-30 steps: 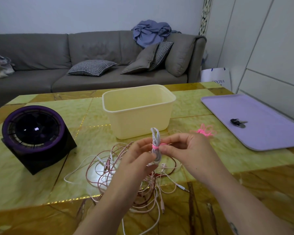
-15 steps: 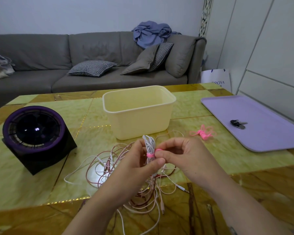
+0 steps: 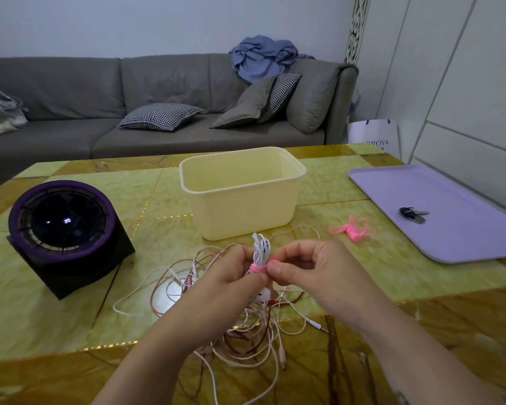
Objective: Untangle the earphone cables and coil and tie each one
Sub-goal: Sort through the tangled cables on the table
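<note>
Room: pale wall behind; white panelled doors (image 3: pixel 465 97) along the right side.
Sofa (image 3: pixel 170 92): grey, behind the table; checked cushion (image 3: pixel 161 116) on the seat, blue cloth (image 3: pixel 263 59) heaped on the backrest.
Table (image 3: pixel 56 311): glossy green and amber stone pattern.
Tray (image 3: pixel 450 244): lilac, flat at the table's right edge; keys (image 3: pixel 412 214) lying on it.
Fan unit (image 3: pixel 62 226): black base, purple ring, left side, tilted upward.
Tub (image 3: pixel 246 211): cream plastic, table centre.
Cable tangle (image 3: pixel 246 340): white and pink leads, loose on the table below the hands.
Left hand (image 3: pixel 225 282): fingers curled round the coiled bundle.
Right hand (image 3: pixel 319 273): thumb and forefinger pinching the pink tie.
Coiled bundle (image 3: pixel 260 247): white, upright, held above the tangle, in front of the tub.
Pink tie (image 3: pixel 257 268): wrapped round the bundle's middle.
Spare ties (image 3: pixel 352 229): pink, between tub and tray.
</note>
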